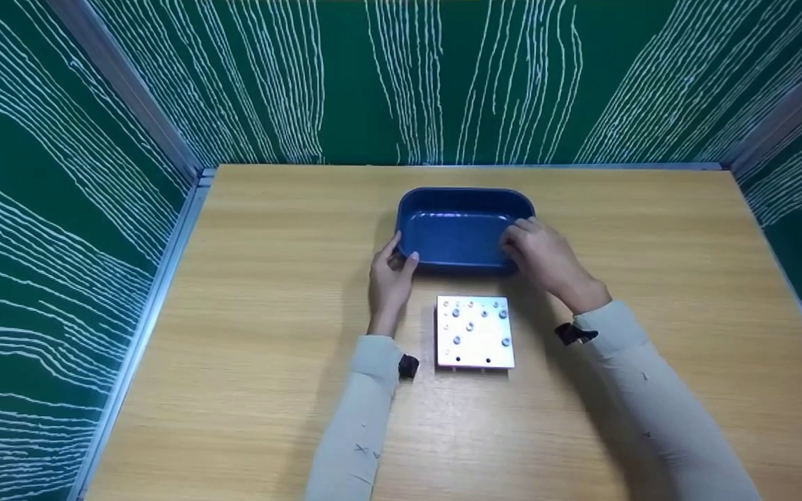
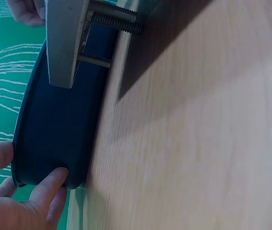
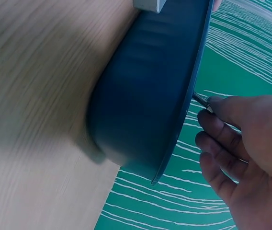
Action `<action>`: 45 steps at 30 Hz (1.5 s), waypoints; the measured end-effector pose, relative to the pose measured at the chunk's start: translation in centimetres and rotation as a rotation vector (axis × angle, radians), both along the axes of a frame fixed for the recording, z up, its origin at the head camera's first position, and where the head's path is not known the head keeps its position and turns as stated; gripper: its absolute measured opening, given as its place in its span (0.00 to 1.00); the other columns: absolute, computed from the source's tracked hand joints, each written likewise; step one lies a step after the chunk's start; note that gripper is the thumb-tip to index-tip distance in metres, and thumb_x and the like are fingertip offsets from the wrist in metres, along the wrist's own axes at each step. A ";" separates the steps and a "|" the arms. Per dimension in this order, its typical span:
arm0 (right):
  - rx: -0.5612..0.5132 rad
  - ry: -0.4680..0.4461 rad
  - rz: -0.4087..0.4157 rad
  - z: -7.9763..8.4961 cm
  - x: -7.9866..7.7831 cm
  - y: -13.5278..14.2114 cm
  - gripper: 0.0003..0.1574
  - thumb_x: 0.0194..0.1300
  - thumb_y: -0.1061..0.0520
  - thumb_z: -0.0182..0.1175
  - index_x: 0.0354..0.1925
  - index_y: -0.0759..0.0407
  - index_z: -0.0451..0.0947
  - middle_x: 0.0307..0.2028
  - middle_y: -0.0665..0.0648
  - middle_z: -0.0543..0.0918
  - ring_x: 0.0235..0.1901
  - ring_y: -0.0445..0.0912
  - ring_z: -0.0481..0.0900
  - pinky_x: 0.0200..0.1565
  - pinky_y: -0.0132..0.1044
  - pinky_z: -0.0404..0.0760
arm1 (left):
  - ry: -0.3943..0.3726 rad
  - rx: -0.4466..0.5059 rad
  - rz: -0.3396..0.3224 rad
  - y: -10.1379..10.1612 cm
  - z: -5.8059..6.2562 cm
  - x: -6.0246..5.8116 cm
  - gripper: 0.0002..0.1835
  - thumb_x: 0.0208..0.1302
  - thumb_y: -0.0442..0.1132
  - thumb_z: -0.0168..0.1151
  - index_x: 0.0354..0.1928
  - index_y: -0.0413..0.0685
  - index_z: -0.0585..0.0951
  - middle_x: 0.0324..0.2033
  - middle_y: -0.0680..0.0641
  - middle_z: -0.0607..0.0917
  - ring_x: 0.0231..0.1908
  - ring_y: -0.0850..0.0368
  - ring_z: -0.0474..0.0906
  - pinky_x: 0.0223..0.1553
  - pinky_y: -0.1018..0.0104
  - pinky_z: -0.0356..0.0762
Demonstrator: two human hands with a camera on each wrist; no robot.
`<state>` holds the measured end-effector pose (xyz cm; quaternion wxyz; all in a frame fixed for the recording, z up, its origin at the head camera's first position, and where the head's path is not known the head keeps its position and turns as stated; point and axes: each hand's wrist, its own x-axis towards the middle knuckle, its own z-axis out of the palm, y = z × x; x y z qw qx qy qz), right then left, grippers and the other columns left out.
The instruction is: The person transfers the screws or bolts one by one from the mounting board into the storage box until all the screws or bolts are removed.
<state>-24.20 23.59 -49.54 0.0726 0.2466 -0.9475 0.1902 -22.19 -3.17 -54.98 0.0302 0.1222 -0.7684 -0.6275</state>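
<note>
A dark blue rectangular tray (image 1: 458,268) rests on the table. My left hand (image 1: 390,282) grips its near left corner, with thumb and fingers on two sides of it, as the left wrist view also shows. Over the tray's right end is my right hand (image 1: 544,254); in the right wrist view, its thumb and index finger pinch a threaded metal screw (image 3: 201,100) just beyond the tray's rim. Nearer to me stands a square metal plate (image 1: 477,353) with several screws set in it. Their threaded shanks (image 2: 95,60) stick out underneath in the left wrist view.
The wooden table (image 1: 255,348) extends to both sides. Green panels (image 1: 345,83) with white wavy lines enclose its back and sides, and a metal rail (image 1: 164,271) runs along the left edge. Dark wrist devices (image 1: 408,367) are worn below both hands.
</note>
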 end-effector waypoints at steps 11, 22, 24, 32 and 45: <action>0.058 -0.079 0.013 0.2 -1.2 0.1 0.06 0.72 0.69 0.64 0.46 0.67 0.85 0.41 0.65 0.86 0.42 0.58 0.80 0.48 0.52 0.85 | 0.042 0.051 -0.013 -0.1 -0.2 0.1 0.30 0.76 0.38 0.64 0.78 0.51 0.71 0.71 0.38 0.75 0.68 0.45 0.77 0.68 0.59 0.77; 0.128 -0.171 0.028 0.1 -2.4 0.0 0.10 0.75 0.66 0.62 0.50 0.68 0.86 0.45 0.67 0.88 0.45 0.59 0.84 0.52 0.54 0.86 | 0.013 -0.007 -0.002 0.0 -0.1 -0.1 0.30 0.76 0.41 0.65 0.77 0.54 0.72 0.70 0.40 0.76 0.65 0.47 0.79 0.66 0.57 0.78; 0.144 -0.182 0.036 0.1 -2.7 0.0 0.11 0.76 0.66 0.61 0.51 0.68 0.86 0.46 0.68 0.89 0.47 0.60 0.85 0.54 0.56 0.86 | 0.013 -0.010 -0.002 0.0 -0.1 -0.1 0.30 0.76 0.41 0.65 0.77 0.55 0.72 0.70 0.40 0.76 0.65 0.47 0.79 0.66 0.57 0.78; 0.163 -0.227 0.072 -0.1 -3.5 -0.1 0.12 0.77 0.66 0.59 0.51 0.70 0.86 0.44 0.70 0.89 0.45 0.61 0.89 0.51 0.55 0.89 | 0.003 -0.026 -0.008 0.0 0.2 -0.2 0.30 0.75 0.42 0.66 0.77 0.56 0.73 0.68 0.41 0.77 0.65 0.47 0.79 0.66 0.55 0.78; 0.180 -0.310 0.079 -0.6 -3.9 -0.4 0.12 0.77 0.67 0.58 0.51 0.68 0.86 0.44 0.68 0.90 0.43 0.58 0.90 0.51 0.54 0.89 | 0.028 -0.016 -0.001 0.0 -0.2 0.1 0.29 0.76 0.41 0.65 0.77 0.54 0.74 0.68 0.41 0.77 0.63 0.47 0.79 0.65 0.55 0.79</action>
